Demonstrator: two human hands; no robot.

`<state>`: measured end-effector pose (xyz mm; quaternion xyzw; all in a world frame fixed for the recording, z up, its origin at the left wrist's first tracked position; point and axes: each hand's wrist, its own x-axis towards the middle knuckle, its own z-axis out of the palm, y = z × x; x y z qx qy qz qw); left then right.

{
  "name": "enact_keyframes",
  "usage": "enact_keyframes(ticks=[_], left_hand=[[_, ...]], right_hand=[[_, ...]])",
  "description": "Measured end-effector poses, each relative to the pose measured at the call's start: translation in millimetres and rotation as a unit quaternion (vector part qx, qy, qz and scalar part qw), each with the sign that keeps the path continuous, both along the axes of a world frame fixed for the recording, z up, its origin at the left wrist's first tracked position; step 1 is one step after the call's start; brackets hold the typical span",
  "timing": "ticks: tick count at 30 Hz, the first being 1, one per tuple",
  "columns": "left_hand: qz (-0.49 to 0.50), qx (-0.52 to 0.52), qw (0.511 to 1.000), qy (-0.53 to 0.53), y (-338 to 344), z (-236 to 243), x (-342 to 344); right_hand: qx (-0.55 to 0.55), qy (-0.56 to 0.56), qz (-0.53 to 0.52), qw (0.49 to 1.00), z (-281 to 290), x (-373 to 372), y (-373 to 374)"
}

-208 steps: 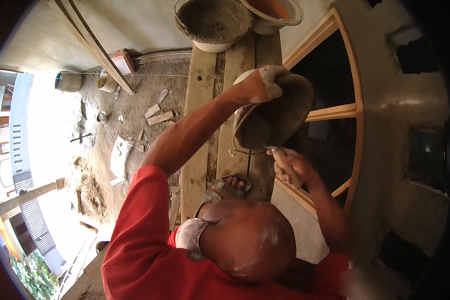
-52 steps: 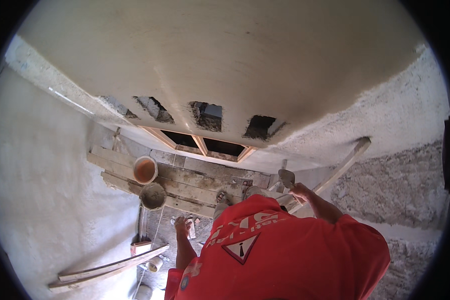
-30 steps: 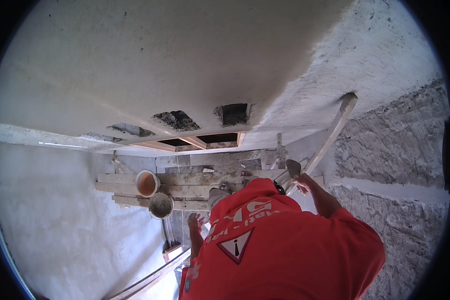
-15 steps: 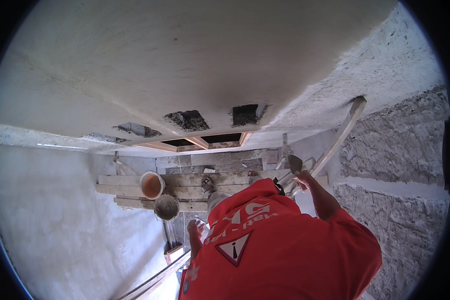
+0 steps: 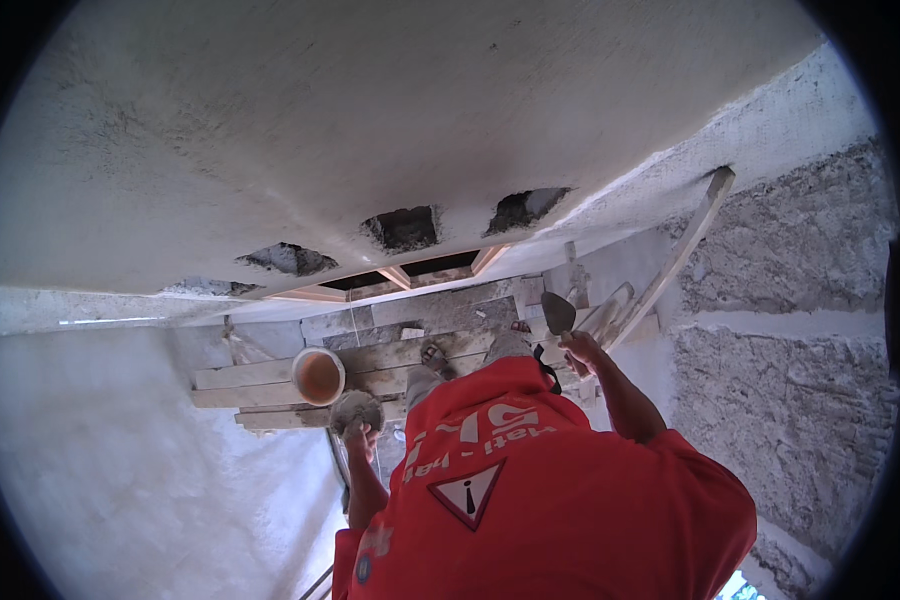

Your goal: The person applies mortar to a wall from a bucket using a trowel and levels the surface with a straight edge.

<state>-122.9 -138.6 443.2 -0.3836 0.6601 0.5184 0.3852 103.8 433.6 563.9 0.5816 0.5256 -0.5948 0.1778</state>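
Observation:
My right hand (image 5: 582,352) is closed round the handle of a pointed trowel (image 5: 558,312), its grey blade directed away from me. Low on the left, my left hand (image 5: 361,440) has its fingers curled at the near rim of a round bucket of grey mortar (image 5: 356,408). Whether those fingers grip the rim or hold something small cannot be made out. Just beyond that bucket stands a pale bucket with an orange-brown inside (image 5: 319,377). The plastered wall (image 5: 370,120) spreads in front of me, with several rough rectangular holes, one of them a dark hole (image 5: 405,229).
Under my feet lies a scaffold of wooden planks (image 5: 260,374). A slanting timber (image 5: 685,250) leans against the wall on the right, by the rough unplastered wall (image 5: 790,400). Below the holes is a wooden frame (image 5: 395,277). A smooth pale wall (image 5: 100,440) rises on the left.
My left hand has moved up and left to the mortar bucket. The trowel in my right hand has shifted left and slightly up. The whole view has turned a little.

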Motion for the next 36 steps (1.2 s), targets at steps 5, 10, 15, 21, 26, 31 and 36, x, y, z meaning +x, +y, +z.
enact_keyframes(ticks=[5,10,15,21,26,31,36], left_hand=[[0.002,-0.023,0.999,0.025,4,16,-75],[0.009,0.053,0.995,0.08,34,20,-93],[-0.096,0.151,0.983,-0.028,58,4,-80],[-0.252,0.097,0.963,-0.018,73,10,-67],[-0.305,0.052,0.951,-0.001,83,35,-96],[-0.32,0.036,0.946,0.026,96,50,-117],[-0.327,0.034,0.944,0.033,106,54,-120]], right_hand=[[-0.03,-0.059,-0.022,0.998,-17,39,-38],[-0.039,-0.112,-0.064,0.991,-35,87,-37],[-0.019,-0.072,-0.115,0.991,-47,95,-8],[0.045,0.027,-0.184,0.982,-53,64,5],[0.027,0.029,-0.212,0.976,-66,57,-13],[0.003,-0.009,-0.189,0.982,-94,77,-41],[0.015,-0.03,-0.19,0.981,-113,102,-45]])
